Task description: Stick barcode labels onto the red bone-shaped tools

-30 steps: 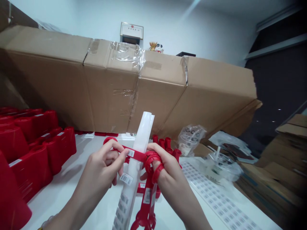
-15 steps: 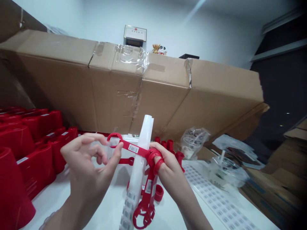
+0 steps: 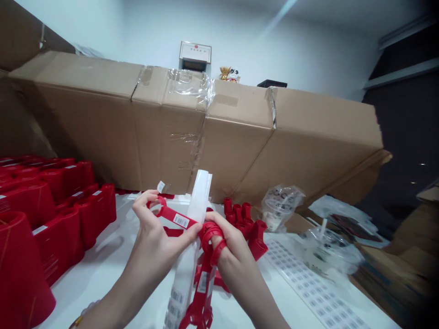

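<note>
My left hand (image 3: 156, 233) pinches a red plastic strip (image 3: 168, 213) with a ring at its far end and a barcode sticker on its face. The thumb presses near the strip's right end, and the fingers curl at the ring. A small white label (image 3: 160, 186) sticks up at the left index fingertip. In my right hand (image 3: 231, 244) are several red ring-ended pieces (image 3: 205, 292) with barcode labels, their rings around the fingers and the rest hanging down. A curled white sheet of barcode labels (image 3: 198, 196) stands between the hands, behind the strip; what holds it is hidden.
Stacked red plastic parts (image 3: 61, 233) fill the left side of the white table (image 3: 92, 278). More red pieces (image 3: 257, 240) lie beyond my right hand. A flat barcode sheet (image 3: 308, 283), bagged cups (image 3: 277, 208) and a plastic bag stand at right. Large cardboard (image 3: 233, 151) walls the back.
My left hand has moved right and closed on the red strip, thumb now near its right end. The white label shows at its index fingertip. The strip and curled sheet have shifted slightly left.
</note>
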Demonstrator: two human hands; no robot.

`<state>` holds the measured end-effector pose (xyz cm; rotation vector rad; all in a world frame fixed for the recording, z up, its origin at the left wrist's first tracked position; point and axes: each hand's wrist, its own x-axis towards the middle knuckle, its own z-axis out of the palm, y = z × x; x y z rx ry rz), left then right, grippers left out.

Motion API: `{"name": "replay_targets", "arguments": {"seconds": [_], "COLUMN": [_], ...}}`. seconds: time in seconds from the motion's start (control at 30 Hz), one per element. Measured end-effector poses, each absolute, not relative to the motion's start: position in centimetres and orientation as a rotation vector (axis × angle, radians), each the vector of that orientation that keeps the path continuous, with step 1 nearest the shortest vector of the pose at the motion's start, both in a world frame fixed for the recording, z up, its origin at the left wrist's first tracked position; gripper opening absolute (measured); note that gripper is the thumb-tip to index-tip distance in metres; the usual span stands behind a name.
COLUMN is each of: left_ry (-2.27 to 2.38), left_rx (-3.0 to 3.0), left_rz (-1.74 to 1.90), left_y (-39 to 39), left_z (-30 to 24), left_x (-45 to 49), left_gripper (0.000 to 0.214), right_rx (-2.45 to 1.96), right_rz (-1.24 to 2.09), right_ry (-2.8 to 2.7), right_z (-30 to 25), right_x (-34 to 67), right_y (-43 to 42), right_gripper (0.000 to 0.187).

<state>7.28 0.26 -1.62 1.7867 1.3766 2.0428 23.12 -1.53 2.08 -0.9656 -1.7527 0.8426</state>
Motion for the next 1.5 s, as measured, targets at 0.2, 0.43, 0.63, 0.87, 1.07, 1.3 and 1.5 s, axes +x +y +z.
{"name": "replay_targets", "arguments": {"seconds": [0.2, 0.43, 0.63, 0.87, 1.07, 1.3, 1.5], "left_ry": [1.163, 0.731, 0.729, 0.582, 0.653, 0.830, 0.930], "left_rx": [1.609, 1.161, 0.929, 1.027, 1.152, 1.354, 1.512], "left_rz": [2.118, 2.072, 1.792, 1.725, 1.727, 1.708, 1.872], "left_y": [-0.2, -1.9, -4.4, -5.4, -4.9, -3.6, -3.5], "left_z": [-0.7, 2.2, 3.5, 3.6, 3.4, 1.6, -0.4], "left_x": [7.5, 5.7, 4.3, 4.9, 5.1, 6.1, 8.2], "left_gripper": [0.047, 0.064, 0.047, 0.058, 0.069, 0.063, 0.060], "right_rx": [-0.968, -1.001, -0.864, -0.792, -0.842, -0.986, -0.973], "right_rz": [0.910, 0.892, 1.247, 1.335, 1.309, 1.145, 0.979], "right_ry": [-1.749, -1.709, -1.647, -1.596, -1.588, -1.419, -1.291], "right_z": [2.4, 3.0, 3.3, 3.6, 3.6, 3.1, 3.1], "right_x": [23.5, 25.1, 27.3, 28.0, 28.0, 27.7, 28.3], "right_y": [-1.1, 0.4, 1.5, 1.4, 1.6, 2.0, 2.3], "right_gripper": [0.021, 0.022, 0.011, 0.026, 0.021, 0.014, 0.012]}}
